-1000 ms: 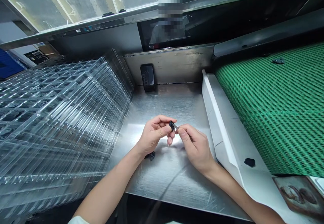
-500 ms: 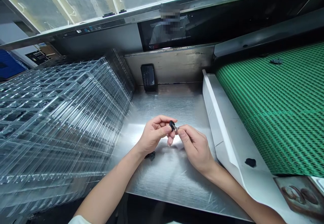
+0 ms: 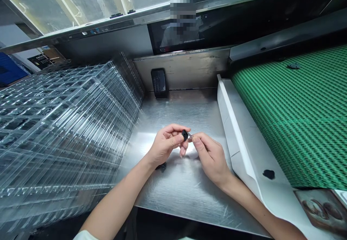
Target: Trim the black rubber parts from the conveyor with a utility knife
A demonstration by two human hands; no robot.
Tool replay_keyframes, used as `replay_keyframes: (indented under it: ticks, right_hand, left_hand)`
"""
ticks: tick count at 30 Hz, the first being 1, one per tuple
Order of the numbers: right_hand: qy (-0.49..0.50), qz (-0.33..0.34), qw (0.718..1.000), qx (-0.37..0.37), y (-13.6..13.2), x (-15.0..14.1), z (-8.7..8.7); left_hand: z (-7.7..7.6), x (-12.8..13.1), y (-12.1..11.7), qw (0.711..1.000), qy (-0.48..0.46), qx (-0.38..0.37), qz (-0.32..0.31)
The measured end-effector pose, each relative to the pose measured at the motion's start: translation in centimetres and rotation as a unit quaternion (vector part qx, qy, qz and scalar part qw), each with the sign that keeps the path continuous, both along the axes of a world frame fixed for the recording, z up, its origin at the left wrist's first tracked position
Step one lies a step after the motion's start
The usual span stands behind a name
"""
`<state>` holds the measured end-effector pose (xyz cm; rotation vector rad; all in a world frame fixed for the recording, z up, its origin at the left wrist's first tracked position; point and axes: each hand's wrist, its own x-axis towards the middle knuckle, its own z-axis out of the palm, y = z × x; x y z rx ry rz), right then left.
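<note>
My left hand (image 3: 165,144) pinches a small black plastic part (image 3: 184,135) between thumb and fingers, above the steel worktop (image 3: 187,185). My right hand (image 3: 210,157) is closed on a thin metal tool (image 3: 190,135) whose tip touches the black part. Both hands meet at the middle of the worktop. A second small black part (image 3: 162,166) lies on the steel just below my left wrist.
A tall stack of clear plastic trays (image 3: 62,131) fills the left side. A green conveyor belt (image 3: 298,113) runs on the right behind a white guide (image 3: 238,131), which carries a black part (image 3: 269,174); another (image 3: 294,66) rides the belt. A black device (image 3: 159,83) leans on the back wall.
The hands have stayed nearly in place; the black part has turned slightly in my left fingers. The part on the belt has drifted a little to the left.
</note>
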<state>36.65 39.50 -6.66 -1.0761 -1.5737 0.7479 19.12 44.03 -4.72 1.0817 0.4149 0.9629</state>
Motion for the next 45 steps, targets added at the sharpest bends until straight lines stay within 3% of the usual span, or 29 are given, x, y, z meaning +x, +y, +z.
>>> replay_keyframes:
  ticks: [5, 10, 15, 19, 26, 29, 31, 33, 37, 39, 45]
  right_hand:
    - [0.048, -0.021, 0.998, 0.034, -0.1, -0.4, 0.5]
    - [0.104, -0.005, 0.994, -0.028, 0.0, -0.5, 0.7]
    - [0.085, -0.026, 0.994, -0.069, 0.0, -0.5, 0.4]
    - [0.081, -0.035, 0.995, -0.044, -0.1, -0.7, 0.1]
    - [0.146, -0.025, 0.988, -0.038, -0.4, -0.7, -0.2]
    - [0.14, -0.014, 0.988, -0.056, -0.4, -0.7, -0.5]
    - [0.123, -0.009, 0.99, -0.064, -0.4, -0.7, -0.7]
    - [0.109, -0.002, 0.992, -0.07, -0.3, -0.6, -0.8]
    - [0.091, 0.012, 0.993, -0.075, -0.3, -0.6, -0.8]
    - [0.082, 0.013, 0.994, -0.072, -0.3, -0.7, -0.7]
    - [0.071, 0.021, 0.995, -0.07, -0.4, -0.7, -0.9]
  left_hand:
    - [-0.1, 0.1, 0.0, 1.0, 0.003, -0.012, 0.003]
    - [-0.5, 0.0, 0.0, 0.999, 0.036, 0.015, -0.01]
    - [-0.4, -0.1, 0.1, 0.996, 0.077, 0.044, -0.014]
    - [-0.1, -0.1, 0.3, 0.996, 0.085, 0.025, -0.001]
    - [0.9, -1.7, 2.2, 0.981, -0.015, -0.102, 0.165]
    - [0.7, -2.4, 3.0, 0.968, 0.059, -0.084, 0.227]
    - [0.5, -2.7, 3.2, 0.953, 0.159, -0.033, 0.254]
    - [0.2, -2.7, 3.1, 0.912, 0.307, 0.058, 0.265]
    - [0.0, -2.4, 2.4, 0.728, 0.605, 0.237, 0.221]
    - [-0.1, -2.1, 2.1, 0.664, 0.676, 0.271, 0.173]
    - [-0.9, -1.8, 1.9, 0.577, 0.729, 0.354, 0.1]
